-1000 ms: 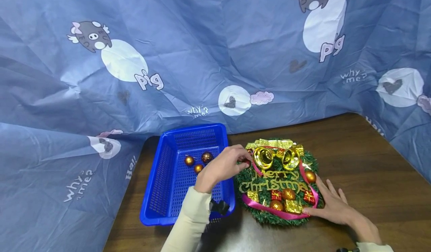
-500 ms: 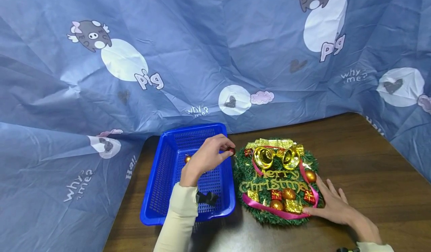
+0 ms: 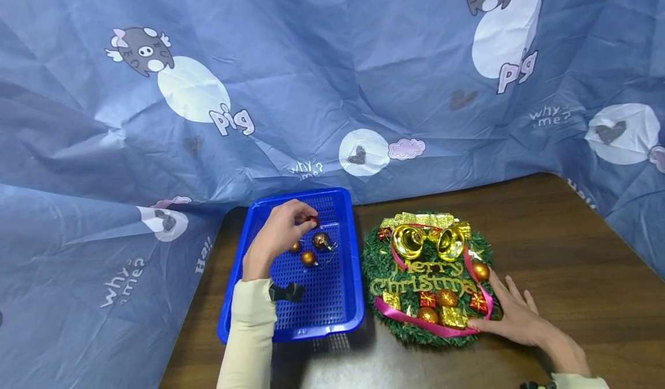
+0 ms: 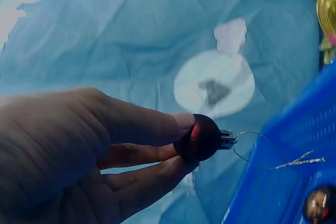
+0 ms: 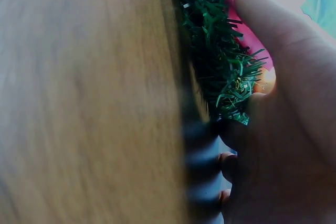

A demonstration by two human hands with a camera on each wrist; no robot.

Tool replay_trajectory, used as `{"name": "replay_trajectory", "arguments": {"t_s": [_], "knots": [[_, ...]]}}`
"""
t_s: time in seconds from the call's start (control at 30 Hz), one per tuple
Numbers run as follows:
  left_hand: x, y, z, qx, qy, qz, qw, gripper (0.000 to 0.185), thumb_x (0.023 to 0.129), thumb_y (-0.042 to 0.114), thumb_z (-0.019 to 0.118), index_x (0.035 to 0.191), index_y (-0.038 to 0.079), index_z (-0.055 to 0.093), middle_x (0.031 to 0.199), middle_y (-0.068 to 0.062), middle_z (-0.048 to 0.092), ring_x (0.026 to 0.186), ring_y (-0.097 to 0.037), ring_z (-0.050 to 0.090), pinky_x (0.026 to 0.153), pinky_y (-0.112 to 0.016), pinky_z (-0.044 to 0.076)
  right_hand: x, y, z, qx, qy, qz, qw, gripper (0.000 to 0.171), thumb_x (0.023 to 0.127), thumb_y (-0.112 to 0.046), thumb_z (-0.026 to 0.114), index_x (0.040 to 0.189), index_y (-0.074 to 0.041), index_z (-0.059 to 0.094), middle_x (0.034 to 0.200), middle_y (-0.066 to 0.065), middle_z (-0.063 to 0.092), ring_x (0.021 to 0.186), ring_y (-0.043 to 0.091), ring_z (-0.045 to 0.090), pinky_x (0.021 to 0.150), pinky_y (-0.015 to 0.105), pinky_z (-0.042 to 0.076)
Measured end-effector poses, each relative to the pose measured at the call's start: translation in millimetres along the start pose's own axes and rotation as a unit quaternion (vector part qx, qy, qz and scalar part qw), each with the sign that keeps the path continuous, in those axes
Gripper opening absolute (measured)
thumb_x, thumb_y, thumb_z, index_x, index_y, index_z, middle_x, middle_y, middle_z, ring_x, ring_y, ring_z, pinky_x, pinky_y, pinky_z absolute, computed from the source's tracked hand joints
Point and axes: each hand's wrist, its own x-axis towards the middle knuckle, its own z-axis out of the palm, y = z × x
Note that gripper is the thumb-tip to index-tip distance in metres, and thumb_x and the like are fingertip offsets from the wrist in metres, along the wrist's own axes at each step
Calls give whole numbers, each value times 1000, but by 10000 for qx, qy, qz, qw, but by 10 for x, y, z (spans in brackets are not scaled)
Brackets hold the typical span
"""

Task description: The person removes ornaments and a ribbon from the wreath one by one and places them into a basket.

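Observation:
My left hand (image 3: 277,233) hovers over the back of the blue basket (image 3: 244,296) and pinches a small dark red bauble (image 3: 313,222) between thumb and fingers. The left wrist view shows the bauble (image 4: 202,138) with its silver cap and thin loop at my fingertips. Three copper baubles (image 3: 312,249) lie in the basket just under that hand. A green Christmas wreath (image 3: 428,276) with gold bells, a pink ribbon and gold lettering lies on the wooden table. My right hand (image 3: 514,314) rests flat on the wreath's lower right edge, fingers straight. The right wrist view shows green needles (image 5: 220,72) against my fingers.
A blue printed cloth (image 3: 260,89) hangs behind and drapes over the table's left and right sides. Brown wooden table (image 3: 571,250) stretches to the right of the wreath. A black strap (image 3: 288,292) sits on my left wrist.
My left hand has moved from the wreath's upper left edge leftward over the basket, carrying the small red bauble. The right hand has stayed on the wreath.

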Motion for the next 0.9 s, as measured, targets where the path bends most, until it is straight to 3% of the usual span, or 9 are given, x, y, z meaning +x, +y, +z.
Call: {"name": "replay_trajectory", "arguments": {"t_s": [0.37, 0.63, 0.9], "knots": [[-92, -405, -52, 683, -34, -676, 9954, 13, 85, 5, 68, 96, 0, 71, 92, -13, 68, 85, -25, 64, 79, -41, 52, -7, 1, 0, -64, -30, 25, 10000, 115, 79, -47, 70, 152, -6, -9, 153, 34, 2, 138, 56, -7, 101, 73, -14], [-104, -657, 55, 1101, -792, -1527, 9789, 9, 85, 7, 67, 92, 3, 71, 87, -10, 69, 82, -22, 62, 78, -41, 51, 0, 0, 2, -186, -37, 66, 9998, 116, 79, -47, 71, 152, -8, -9, 154, 33, 2, 138, 56, -5, 101, 74, -11], [-100, -857, 173, 1256, -1356, -1954, 9632, 13, 84, 10, 68, 95, 6, 73, 98, -11, 71, 95, -26, 64, 87, -44, 50, 7, 2, -7, -77, -24, 25, 10000, 115, 80, -47, 70, 152, -7, -10, 153, 34, 0, 138, 55, -8, 101, 72, -15]]}}
